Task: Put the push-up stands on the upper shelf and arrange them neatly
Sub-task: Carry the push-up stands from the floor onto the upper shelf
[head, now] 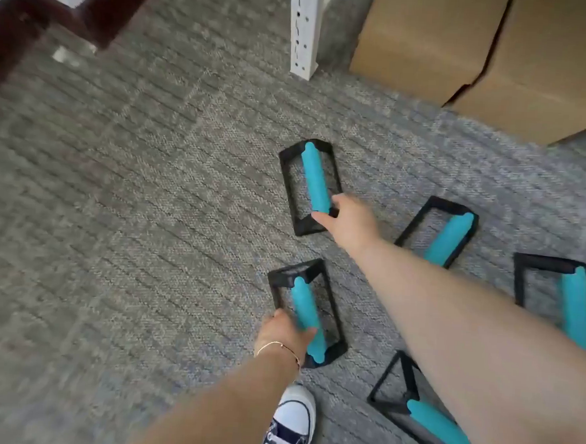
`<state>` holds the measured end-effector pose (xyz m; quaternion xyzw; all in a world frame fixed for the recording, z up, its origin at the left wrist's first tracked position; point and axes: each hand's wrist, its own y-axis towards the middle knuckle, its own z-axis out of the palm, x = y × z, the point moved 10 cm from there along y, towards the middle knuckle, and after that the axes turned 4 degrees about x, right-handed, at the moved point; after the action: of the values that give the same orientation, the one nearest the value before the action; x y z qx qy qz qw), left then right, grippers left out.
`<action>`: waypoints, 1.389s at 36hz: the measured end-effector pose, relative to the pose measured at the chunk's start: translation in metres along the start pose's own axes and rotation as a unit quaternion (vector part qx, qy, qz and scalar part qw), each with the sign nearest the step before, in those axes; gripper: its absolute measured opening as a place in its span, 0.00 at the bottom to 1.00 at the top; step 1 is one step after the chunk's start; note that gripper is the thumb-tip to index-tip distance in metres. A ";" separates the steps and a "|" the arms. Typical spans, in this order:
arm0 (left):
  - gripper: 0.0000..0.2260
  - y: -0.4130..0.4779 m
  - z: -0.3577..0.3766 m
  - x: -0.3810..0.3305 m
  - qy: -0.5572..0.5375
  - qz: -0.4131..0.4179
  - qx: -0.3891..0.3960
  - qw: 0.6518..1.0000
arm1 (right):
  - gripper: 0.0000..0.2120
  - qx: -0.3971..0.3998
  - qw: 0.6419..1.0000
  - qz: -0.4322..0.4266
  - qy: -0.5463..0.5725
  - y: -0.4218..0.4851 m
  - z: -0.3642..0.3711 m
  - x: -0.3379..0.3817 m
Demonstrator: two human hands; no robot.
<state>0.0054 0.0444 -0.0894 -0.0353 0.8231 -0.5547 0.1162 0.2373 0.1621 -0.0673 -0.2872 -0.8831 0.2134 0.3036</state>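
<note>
Several push-up stands with black frames and teal handles lie on the grey carpet. My left hand [286, 329] is shut around the teal handle of the nearest stand [300, 299], low in the middle. My right hand [350, 222] reaches across to the farther stand [313, 175]. Its thumb and fingers are spread at the near end of that handle, touching it without closing. Three more stands lie to the right: one beside my right wrist [450, 240], one at the right edge [576, 304], and one partly under my right forearm [440, 433]. No shelf board is in view.
A white perforated shelf post [305, 27] stands at the top centre. Two cardboard boxes [433, 38] [551, 66] sit on the floor to its right. Dark wooden furniture [19, 16] fills the top left corner. My sneaker [293, 424] is just below the nearest stand.
</note>
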 end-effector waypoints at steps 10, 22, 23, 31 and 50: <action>0.15 0.007 0.019 -0.002 -0.214 0.077 0.047 0.973 | 0.16 0.014 0.988 0.048 0.148 0.013 0.014 -0.002; 0.13 -0.118 -0.049 -0.028 -0.219 0.086 -0.028 0.971 | 0.13 -0.018 0.969 0.037 0.243 -0.148 -0.106 -0.003; 0.13 -0.143 -0.060 -0.033 -0.217 0.094 -0.034 0.971 | 0.13 -0.024 0.968 0.039 0.246 -0.171 -0.126 -0.004; 0.09 -0.393 -0.145 -0.108 -0.204 0.189 -0.119 0.953 | 0.10 -0.064 0.964 0.020 0.257 -0.379 -0.329 0.024; 0.13 -0.869 -0.341 -0.325 -0.112 0.412 -0.366 0.827 | 0.13 -0.356 0.883 -0.097 0.291 -0.683 -0.733 0.145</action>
<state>0.1803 0.0823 0.8823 0.2054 0.8851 -0.1056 0.4041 0.3678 -0.1054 0.9004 -0.3379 -0.7951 -0.2394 0.4430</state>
